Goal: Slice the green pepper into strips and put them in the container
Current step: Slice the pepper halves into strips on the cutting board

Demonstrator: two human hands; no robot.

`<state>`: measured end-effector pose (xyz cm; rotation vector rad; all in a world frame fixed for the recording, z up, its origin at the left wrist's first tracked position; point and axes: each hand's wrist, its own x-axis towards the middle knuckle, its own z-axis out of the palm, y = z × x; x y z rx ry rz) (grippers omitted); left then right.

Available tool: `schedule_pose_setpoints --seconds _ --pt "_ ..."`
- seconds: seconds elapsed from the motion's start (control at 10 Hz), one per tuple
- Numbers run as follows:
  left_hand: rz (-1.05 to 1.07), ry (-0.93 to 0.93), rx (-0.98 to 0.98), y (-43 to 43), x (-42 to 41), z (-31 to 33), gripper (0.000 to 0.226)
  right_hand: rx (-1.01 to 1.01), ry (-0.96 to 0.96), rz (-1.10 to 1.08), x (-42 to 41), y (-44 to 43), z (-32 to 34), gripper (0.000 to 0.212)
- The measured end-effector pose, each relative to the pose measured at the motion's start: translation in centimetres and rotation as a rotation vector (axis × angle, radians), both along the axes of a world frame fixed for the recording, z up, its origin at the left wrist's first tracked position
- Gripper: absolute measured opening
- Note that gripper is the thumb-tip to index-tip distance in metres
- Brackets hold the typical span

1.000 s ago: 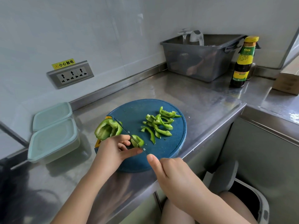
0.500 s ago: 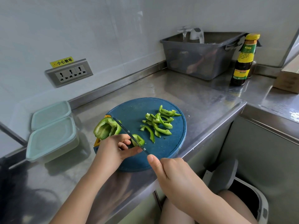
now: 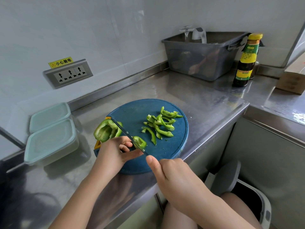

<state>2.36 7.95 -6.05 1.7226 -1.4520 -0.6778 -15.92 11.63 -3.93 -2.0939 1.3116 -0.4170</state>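
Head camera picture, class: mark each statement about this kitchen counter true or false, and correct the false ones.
1. The cut green pepper strips lie on the round dark blue cutting board. True.
2. The right hand grips the thin dark-bladed knife. True.
3. The left hand is empty. False: its fingers hold a small green pepper piece on the board, against the blade.
4. The dark sauce bottle with the yellow cap stands on the board. False: it stands on the steel counter, beside the grey plastic tub.
5. Strips fill the pale green plastic container. False: none show in it.
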Motion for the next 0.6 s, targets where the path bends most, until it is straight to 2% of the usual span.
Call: schedule_pose_setpoints --seconds 0.2,0.3,0.4,0.6 --pt "0.049 -0.045 0.055 0.0 0.0 0.0 0.033 -0.010 0.016 0.013 0.2 0.1 -0.1 0.060" --pt "0.057 -0.103 0.114 -0.2 -0.2 0.5 0.027 -0.025 0.024 0.020 0.2 0.1 -0.1 0.059" --pt "0.047 -0.223 0.212 -0.5 -0.4 1.2 0.031 -0.036 0.039 -0.003 0.3 0.2 -0.3 0.059" --pt "-0.011 -0.346 -0.030 0.7 -0.2 0.8 0.037 0.013 0.008 -0.040 0.3 0.2 -0.4 0.058"
